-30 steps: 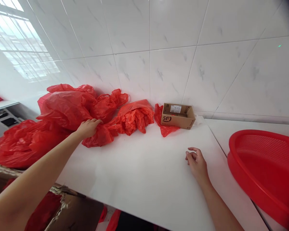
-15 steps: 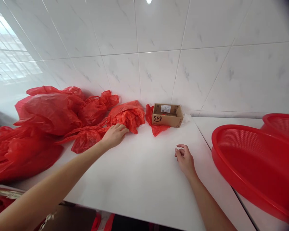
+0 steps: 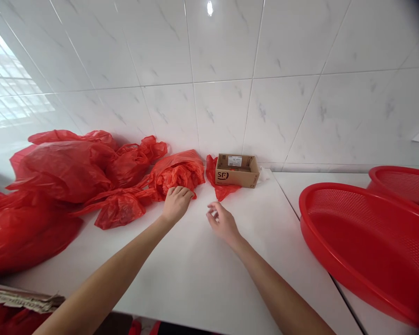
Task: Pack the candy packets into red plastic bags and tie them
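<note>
My left hand is at the front edge of a crumpled red plastic bag. Its fingers are curled down and pressed together, and the fingertips are hidden, so I cannot make out what they pinch, if anything. A short way to the right, my right hand hovers over the white table, fingers bent and apart with nothing in them. Just beyond the right hand stands a small open cardboard box with "SF" on its front. Part of another red plastic bag lies beside and in front of the box.
Large red plastic bags are heaped along the left side. Two red perforated plastic baskets stand on the right. A white tiled wall closes off the back. At the lower left is the ragged edge of a cardboard carton.
My right hand has moved left, close to my left hand. My left hand has shifted a little to the right along the bag's front edge. The view has turned slightly right.
</note>
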{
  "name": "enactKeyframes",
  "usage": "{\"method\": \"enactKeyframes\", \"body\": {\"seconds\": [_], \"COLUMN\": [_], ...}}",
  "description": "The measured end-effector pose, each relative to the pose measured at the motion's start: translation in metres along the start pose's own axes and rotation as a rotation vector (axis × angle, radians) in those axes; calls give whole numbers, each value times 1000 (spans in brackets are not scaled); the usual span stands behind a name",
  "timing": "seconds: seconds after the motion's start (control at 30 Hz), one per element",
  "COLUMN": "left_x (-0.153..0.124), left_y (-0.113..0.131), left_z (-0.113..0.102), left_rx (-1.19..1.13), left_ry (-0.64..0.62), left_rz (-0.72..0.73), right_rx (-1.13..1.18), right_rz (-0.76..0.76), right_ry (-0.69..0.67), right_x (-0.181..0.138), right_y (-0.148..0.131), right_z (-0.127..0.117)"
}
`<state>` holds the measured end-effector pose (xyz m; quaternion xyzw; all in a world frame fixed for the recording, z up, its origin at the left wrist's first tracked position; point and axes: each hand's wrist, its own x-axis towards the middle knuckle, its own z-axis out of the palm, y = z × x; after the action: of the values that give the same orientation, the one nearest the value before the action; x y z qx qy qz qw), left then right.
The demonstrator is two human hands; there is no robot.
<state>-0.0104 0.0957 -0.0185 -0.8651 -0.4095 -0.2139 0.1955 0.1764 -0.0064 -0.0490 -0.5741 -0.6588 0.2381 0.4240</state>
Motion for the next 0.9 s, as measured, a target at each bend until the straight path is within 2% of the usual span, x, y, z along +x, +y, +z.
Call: {"method": "enactKeyframes", "body": {"seconds": [0.17, 0.27, 0.33, 0.4, 0.5, 0.57, 0.63, 0.7, 0.77, 0.83, 0.9], "left_x": [-17, -20, -17, -13, -5, 1, 7, 11, 12, 8, 1], "left_y": [-3, -18, -29, -39, -42, -34, -17, 6, 31, 53, 70], "left_z": [-18, -20, -15, -5, 7, 6, -6, -25, -46, -62, -71], "left_rx": [55, 112, 125, 111, 72, 41, -57, -336, -837, -1393, -1727], "left_ry": [112, 161, 106, 26, -20, -34, -42, -52, -106, -237, -374], "left_rz": [-66, -173, -257, -317, -359, -401, -443, -463, -482, -549, -659], "right_rx": [-5, 27, 70, 125, 198, 318, 492, 622, 632, 604, 562], "right_rz": [-40, -32, -42, -54, -25, 38, 94, 109, 97, 85, 60], "right_ry": [-91, -79, -16, 77, 230, 331, 401, 413, 383, 345, 285], "right_x": [72, 89, 86, 76, 55, 39, 22, 6, -11, -26, -41], "right_y": [-16, -19, -20, -20, -19, -19, -19, -19, -19, -18, -16], "right_z": [46, 60, 58, 43, 2, -31, -62, -83, -94, -96, -94]}}
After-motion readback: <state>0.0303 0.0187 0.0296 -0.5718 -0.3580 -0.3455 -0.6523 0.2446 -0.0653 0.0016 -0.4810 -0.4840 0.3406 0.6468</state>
